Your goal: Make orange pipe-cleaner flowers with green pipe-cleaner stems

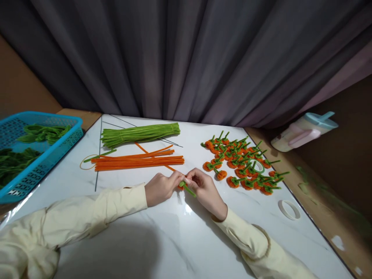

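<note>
- Both hands meet above the white tabletop (174, 252), left of the cluster of orange pieces with green stems (233, 181).
- Left hand (161, 188): fingertips drawn together, pinching a small orange-and-green piece (190, 190) from its left side.
- Right hand (205, 193): thumb and forefinger closed on the same piece from the right; a green end pokes out below the fingertips. Orange part mostly hidden.
- Step in hand, by judgement: fingering the green strip into place against the orange part. Whether it is wound tight, cannot tell.
- Orange bundle (139, 163) lies beyond the left hand, green bundle (142, 134) farther back. One loose orange strip (169, 167) slants toward the fingers; whether it joins the piece, cannot tell.
- Next move seems to call for one steady pinch while the other hand's fingertips work the green end, without crushing the orange part.
</note>
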The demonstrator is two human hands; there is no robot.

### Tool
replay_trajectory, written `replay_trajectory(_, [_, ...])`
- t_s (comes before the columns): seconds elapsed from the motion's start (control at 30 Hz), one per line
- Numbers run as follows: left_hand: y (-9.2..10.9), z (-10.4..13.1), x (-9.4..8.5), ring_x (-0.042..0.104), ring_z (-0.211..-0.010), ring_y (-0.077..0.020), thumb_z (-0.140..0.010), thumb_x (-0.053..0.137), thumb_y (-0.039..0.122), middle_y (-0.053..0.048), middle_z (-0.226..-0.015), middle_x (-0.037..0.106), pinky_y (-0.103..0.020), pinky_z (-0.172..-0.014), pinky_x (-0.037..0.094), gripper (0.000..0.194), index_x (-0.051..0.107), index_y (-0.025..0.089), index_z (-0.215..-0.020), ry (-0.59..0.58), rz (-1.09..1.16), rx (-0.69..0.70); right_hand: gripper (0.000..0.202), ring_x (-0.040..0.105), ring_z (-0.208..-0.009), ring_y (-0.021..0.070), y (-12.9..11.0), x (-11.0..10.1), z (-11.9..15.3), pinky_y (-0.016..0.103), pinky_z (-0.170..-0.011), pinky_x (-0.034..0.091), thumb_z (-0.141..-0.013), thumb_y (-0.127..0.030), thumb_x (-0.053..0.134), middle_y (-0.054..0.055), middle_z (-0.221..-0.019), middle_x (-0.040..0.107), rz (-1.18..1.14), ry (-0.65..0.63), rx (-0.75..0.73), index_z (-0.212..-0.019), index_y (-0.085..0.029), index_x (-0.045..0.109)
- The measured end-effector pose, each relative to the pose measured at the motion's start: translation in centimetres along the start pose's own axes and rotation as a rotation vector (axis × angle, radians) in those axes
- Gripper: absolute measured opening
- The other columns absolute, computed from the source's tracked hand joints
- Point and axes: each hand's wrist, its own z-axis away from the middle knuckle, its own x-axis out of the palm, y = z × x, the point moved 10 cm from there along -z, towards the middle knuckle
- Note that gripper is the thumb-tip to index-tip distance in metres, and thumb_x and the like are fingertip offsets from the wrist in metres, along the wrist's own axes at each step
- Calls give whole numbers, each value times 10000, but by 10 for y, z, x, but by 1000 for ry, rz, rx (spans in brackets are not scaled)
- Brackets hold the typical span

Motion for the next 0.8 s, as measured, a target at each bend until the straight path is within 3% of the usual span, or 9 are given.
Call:
replay_trajectory(0.13, [-37,-3,2,451,-413,-78,-930,300,369,44,-555,482,-186,-422,352,281,480,154,-927,-3,620,-382,150,492,-666,135,-26,-4,2,260,-620,391,-827,-241,516,8,-719,523,109,2,-201,-691,-187,485])
replay_trajectory(0.2, [-38,-4,21,453,-386,-72,-897,376,415,33,-563,503,-169,-344,313,314,509,134,-946,-189,967,-487,151,497,-693,140,-36,0,4,261,-635,395,-843,-228,512,13,-733,528,146,-61,-280,-699,-189,495])
replay_trajectory(0.3, [-18,-1,39,578,-491,-116,-821,532,380,-53,-734,613,-155,-299,335,333,553,105,-1008,-550,1318,-500,150,502,-726,151,-47,6,6,269,-660,405,-853,-216,513,23,-735,545,175,-150,-364,-706,-190,514])
replay_trajectory(0.4, [-8,3,39,646,-629,-166,-764,626,305,-99,-887,651,-170,-351,440,348,569,115,-1049,-694,1443,-479,137,517,-765,155,-56,4,7,273,-691,417,-868,-217,501,31,-762,560,196,-173,-419,-740,-187,536])
replay_trajectory(0.53, [-11,4,39,662,-662,-184,-759,638,248,-110,-912,666,-220,-436,514,359,557,125,-1087,-678,1480,-486,113,550,-807,152,-52,-13,3,276,-717,435,-905,-241,444,50,-890,588,302,-135,-348,-904,-188,543])
replay_trajectory(0.63, [-11,4,39,671,-771,-218,-755,637,201,-137,-989,662,-273,-550,545,323,548,129,-1057,-658,1564,-492,127,550,-787,163,-41,-23,3,289,-695,443,-907,-254,433,62,-887,579,494,-102,-282,-916,-181,537])
replay_trajectory(0.8, [-21,-3,35,644,-944,-287,-756,618,158,-147,-1054,651,-296,-633,536,207,486,152,-916,-523,1790,-541,111,530,-833,194,-28,-3,20,320,-713,455,-870,-167,458,98,-934,558,736,-199,-378,-939,-165,545])
